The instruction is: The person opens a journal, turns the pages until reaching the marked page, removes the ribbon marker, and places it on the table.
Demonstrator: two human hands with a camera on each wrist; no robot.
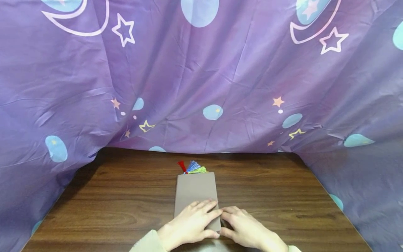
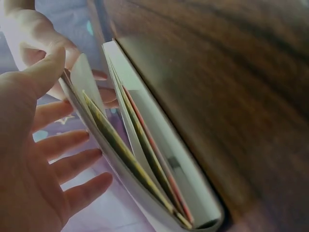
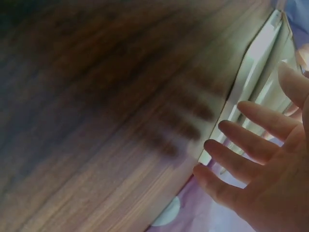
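A notebook with a plain grey-beige cover (image 1: 194, 189) lies on the table, with red, blue and yellow-green tassels (image 1: 193, 167) poking out past its far edge. My left hand (image 1: 193, 222) rests on the near part of the cover, fingers extended, its thumb at the near right corner. At the right edge is my right hand (image 1: 247, 225), its fingertips close to the left thumb and fingers. In the left wrist view the cover is raised from the pages (image 2: 135, 130), and thin coloured pieces (image 2: 130, 152) show between them. The right fingers look straight and spread beside the pages (image 3: 241, 92).
The brown wood-grain table (image 1: 126, 196) stretches to both sides of the notebook. A purple cloth (image 1: 176, 80) printed with moons and stars hangs behind the table and along its sides.
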